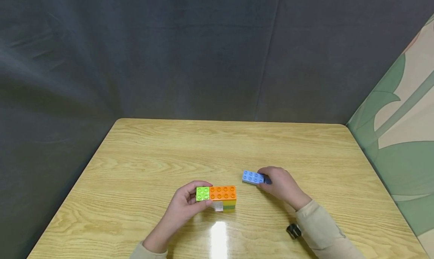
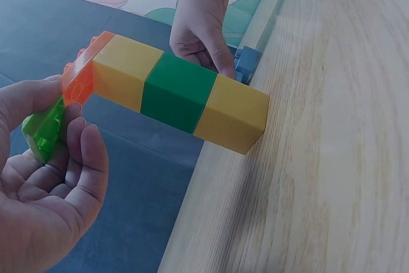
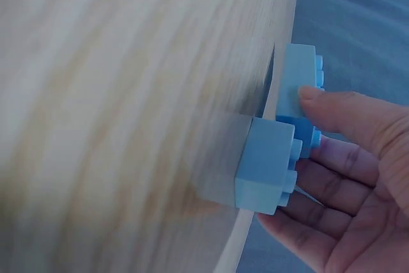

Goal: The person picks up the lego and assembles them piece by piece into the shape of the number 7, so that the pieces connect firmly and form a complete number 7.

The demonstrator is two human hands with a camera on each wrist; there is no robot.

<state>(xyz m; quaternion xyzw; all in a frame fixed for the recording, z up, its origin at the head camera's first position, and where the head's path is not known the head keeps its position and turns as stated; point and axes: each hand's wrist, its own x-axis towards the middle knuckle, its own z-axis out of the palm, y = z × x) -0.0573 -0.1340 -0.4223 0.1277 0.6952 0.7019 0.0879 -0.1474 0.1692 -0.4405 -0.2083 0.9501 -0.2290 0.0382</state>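
Observation:
My left hand [image 1: 186, 200] grips a lime green brick [image 1: 202, 193], its fingertips reaching the adjoining orange brick [image 1: 222, 193]. The orange one tops an upright column of yellow [image 2: 128, 71], green [image 2: 179, 93] and yellow [image 2: 233, 112] blocks. A pale patch below the orange brick is unclear to me. To the right of the column, my right hand [image 1: 279, 181] pinches one end of a long light blue brick [image 1: 252, 177] on the table. Another blue brick [image 3: 265, 164] stands beside it, partly under that hand in the head view.
A small black object [image 1: 294, 231] lies by the right sleeve on the wooden table [image 1: 152, 149]. A dark curtain [image 1: 203, 55] hangs behind the far edge and along the left. A leaf-patterned cloth [image 1: 403, 146] borders the right side.

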